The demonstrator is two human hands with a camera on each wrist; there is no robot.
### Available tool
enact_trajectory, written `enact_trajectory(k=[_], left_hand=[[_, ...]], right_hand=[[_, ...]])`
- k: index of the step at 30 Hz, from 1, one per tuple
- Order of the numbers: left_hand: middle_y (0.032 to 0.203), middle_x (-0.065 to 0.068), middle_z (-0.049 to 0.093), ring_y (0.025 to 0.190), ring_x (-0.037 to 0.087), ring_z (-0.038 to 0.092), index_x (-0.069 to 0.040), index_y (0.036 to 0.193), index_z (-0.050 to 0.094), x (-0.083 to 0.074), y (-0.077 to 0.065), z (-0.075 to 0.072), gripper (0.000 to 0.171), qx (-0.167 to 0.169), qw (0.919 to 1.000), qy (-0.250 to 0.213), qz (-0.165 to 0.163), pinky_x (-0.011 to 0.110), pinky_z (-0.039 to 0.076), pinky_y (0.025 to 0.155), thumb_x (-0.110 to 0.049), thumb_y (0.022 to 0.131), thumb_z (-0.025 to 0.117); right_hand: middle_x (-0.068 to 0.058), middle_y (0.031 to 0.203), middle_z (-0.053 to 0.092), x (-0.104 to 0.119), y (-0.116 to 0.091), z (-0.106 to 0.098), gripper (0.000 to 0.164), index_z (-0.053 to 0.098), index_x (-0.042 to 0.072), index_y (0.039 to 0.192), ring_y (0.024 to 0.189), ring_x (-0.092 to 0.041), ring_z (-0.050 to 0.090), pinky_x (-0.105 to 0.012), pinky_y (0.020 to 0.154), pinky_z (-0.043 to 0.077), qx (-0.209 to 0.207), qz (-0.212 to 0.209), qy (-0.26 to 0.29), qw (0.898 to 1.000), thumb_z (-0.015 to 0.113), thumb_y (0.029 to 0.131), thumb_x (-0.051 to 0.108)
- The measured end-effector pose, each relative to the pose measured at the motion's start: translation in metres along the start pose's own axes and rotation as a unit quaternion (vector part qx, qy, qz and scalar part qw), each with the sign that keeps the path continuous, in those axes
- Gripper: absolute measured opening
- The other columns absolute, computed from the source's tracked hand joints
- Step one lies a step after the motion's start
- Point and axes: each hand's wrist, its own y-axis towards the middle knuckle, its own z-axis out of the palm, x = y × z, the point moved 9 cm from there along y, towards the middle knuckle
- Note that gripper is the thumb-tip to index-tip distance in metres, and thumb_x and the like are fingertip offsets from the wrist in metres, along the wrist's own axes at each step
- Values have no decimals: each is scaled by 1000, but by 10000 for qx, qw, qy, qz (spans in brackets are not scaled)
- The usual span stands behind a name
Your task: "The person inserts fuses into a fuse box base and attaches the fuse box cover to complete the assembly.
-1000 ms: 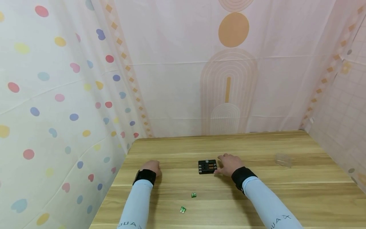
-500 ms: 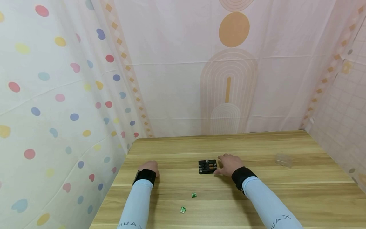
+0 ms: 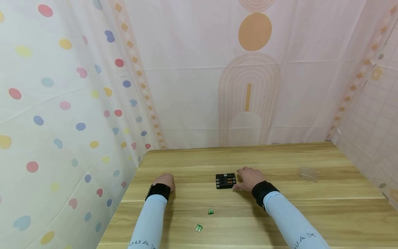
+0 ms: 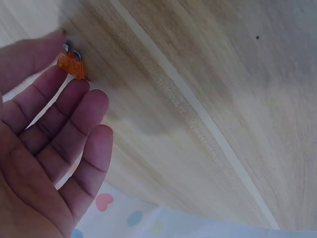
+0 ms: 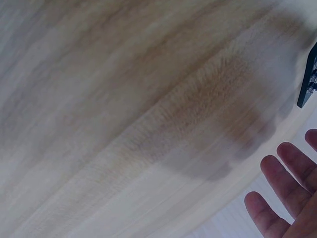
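Note:
My left hand (image 3: 164,180) is over the left part of the table. Its thumb and fingertips pinch an orange blade fuse (image 4: 72,66), whose metal prongs show in the left wrist view. My right hand (image 3: 249,179) lies at the right side of a black fuse block (image 3: 226,181), thumb by the lower corner and forefinger by the upper one. The block holds some orange fuses on its right side. In the right wrist view the other fingers (image 5: 285,183) are loosely extended, apart from the block's edge. Whether thumb or forefinger touches it, I cannot tell.
Two green blade fuses (image 3: 210,211) lie on the wooden table (image 3: 280,221) nearer to me. A clear plastic piece (image 3: 308,174) sits at the right. Patterned curtains (image 3: 186,103) hang behind the table and along its sides.
My left hand shifts slightly left, then back to the right. The right hand, fuse block and green fuses stay in place.

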Motion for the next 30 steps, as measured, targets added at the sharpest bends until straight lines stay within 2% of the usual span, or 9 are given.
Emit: enact_trajectory(k=[8, 14, 23, 30], left_hand=[[87, 10, 71, 74, 20, 60, -7, 77, 70, -1, -2, -4, 9, 6, 10000, -33, -37, 44, 54, 73, -2, 84, 67], [86, 11, 71, 73, 21, 61, -7, 76, 70, -1, -5, -5, 10, -40, 10000, 16, -62, 44, 55, 71, -2, 85, 67], [76, 4, 67, 67, 18, 57, -9, 68, 66, -8, -11, -13, 20, -6, 9998, -170, 115, 38, 52, 67, 0, 85, 70], [79, 1, 68, 69, 18, 58, -8, 77, 72, -19, -6, -18, 9, -45, 9984, -369, 424, 37, 52, 67, -2, 83, 73]], right_hand=[[-16, 119, 65, 1, 2, -1, 80, 63, 5, 130, 107, -33, 63, -47, 86, 52, 18, 2, -68, 10000, 79, 74, 61], [-16, 120, 65, 2, 2, 0, 80, 63, 5, 130, 108, -34, 62, -47, 86, 52, 30, -17, -65, 10000, 79, 74, 61], [-16, 121, 65, 3, 3, 2, 80, 63, 6, 131, 109, -34, 62, -47, 88, 52, 54, -19, -38, 10000, 79, 74, 60], [-16, 122, 65, 6, 3, 2, 78, 63, 6, 131, 110, -34, 62, -48, 89, 51, 88, -7, -3, 10000, 80, 74, 58]])
